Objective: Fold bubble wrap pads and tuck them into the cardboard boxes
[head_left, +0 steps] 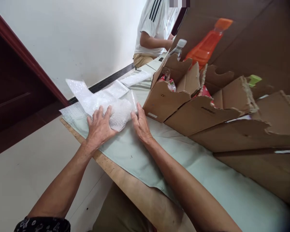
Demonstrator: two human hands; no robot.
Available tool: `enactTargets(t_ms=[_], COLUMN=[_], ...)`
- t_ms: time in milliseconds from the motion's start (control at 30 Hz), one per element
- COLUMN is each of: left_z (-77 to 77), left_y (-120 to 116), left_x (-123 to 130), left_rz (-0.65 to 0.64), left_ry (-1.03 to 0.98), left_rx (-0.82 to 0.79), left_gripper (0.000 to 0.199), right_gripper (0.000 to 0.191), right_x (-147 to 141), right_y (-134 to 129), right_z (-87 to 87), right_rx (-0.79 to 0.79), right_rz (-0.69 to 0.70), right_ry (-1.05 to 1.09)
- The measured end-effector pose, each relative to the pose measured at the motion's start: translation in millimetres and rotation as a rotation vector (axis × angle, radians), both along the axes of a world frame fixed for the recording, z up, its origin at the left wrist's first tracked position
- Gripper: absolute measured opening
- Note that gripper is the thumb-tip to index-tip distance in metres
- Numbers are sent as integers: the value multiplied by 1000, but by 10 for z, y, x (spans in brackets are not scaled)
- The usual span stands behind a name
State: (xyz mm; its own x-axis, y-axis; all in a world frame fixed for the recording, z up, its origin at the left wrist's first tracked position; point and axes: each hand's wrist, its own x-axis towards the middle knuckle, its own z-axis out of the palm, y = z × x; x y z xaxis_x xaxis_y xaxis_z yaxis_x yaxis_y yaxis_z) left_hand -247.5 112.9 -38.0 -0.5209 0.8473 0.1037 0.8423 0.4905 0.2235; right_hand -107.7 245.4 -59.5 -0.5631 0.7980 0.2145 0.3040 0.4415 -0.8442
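Bundle of bubble wrap [122, 114], one: lying on the cloth-covered table [135, 158], between both hands, just in from the wooden near edge and toward the left corner. Contents, if any: not showing.

Left hand [99, 127], one: resting over the bundle's left side, fingers spreading well apart, pressing rather than closing. Right hand [141, 125], one: bracing the right side, thumb and forefinger touching the wrap, half curled; whether they are pinching a fold, cannot tell.

Loose bubble wrap [93, 100], several pieces: lying beyond the left hand, one lower piece [71, 113] reaching the left corner.

Cardboard boxes [171, 104], a row: standing along the right side of the table. Orange bottle [204, 46], one: leaning behind them. Person in a white shirt [152, 30], one: working beyond the far end.

Handling note, by judgement: spread fingers are suiting springy film; light, even pressure from both sides would be preventing slipping, and working farther from the near edge would be safer.
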Motion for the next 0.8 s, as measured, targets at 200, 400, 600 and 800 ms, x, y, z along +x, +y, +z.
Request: enactTargets(t_ms=[200, 400, 600, 800], left_z=[-26, -26, -9, 80], left_y=[40, 10, 28, -70], left_x=[36, 98, 110, 87], left_rz=[52, 98, 57, 64], left_ry=[20, -9, -23, 19], left_rx=[93, 158, 49, 103], left_gripper=[107, 108, 102, 114], right_gripper=[70, 74, 64, 61], right_x=[-433, -241, -142, 239], right_y=[351, 205, 156, 56], right_z=[-11, -16, -93, 110], right_rx=[30, 135, 81, 52], right_rz=[26, -17, 54, 99], right_ry=[-72, -38, -143, -144])
